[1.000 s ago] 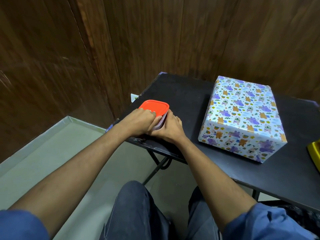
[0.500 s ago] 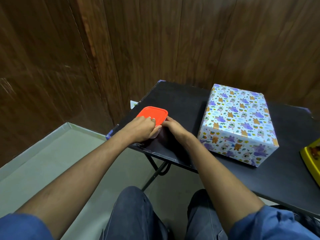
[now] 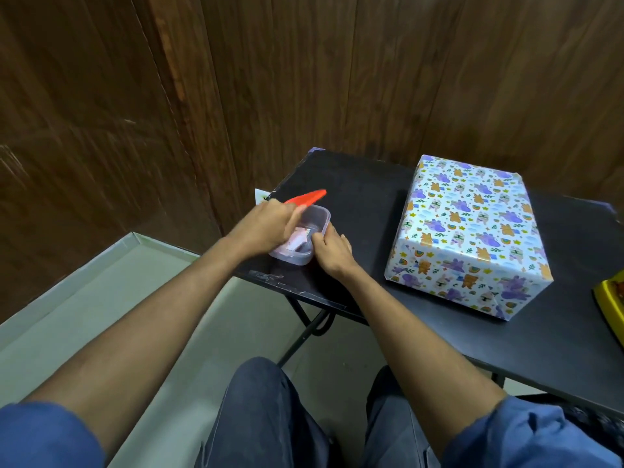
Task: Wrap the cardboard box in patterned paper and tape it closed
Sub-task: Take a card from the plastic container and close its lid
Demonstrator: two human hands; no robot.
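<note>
The box, fully covered in white paper with purple and orange animal prints, stands on the black table to the right. At the table's left corner sits a small clear plastic container with pale items inside. My left hand holds its red lid, lifted and tilted above the container. My right hand grips the container's near right rim.
A yellow object pokes in at the right edge of the table. Wooden wall panels rise behind the table. A small white card shows past the table's left edge. Pale floor and my knees lie below.
The red lid came off the container: my left hand lifted and tilted it up. My right hand moved to the container's rim. The wrapped box stayed put.
</note>
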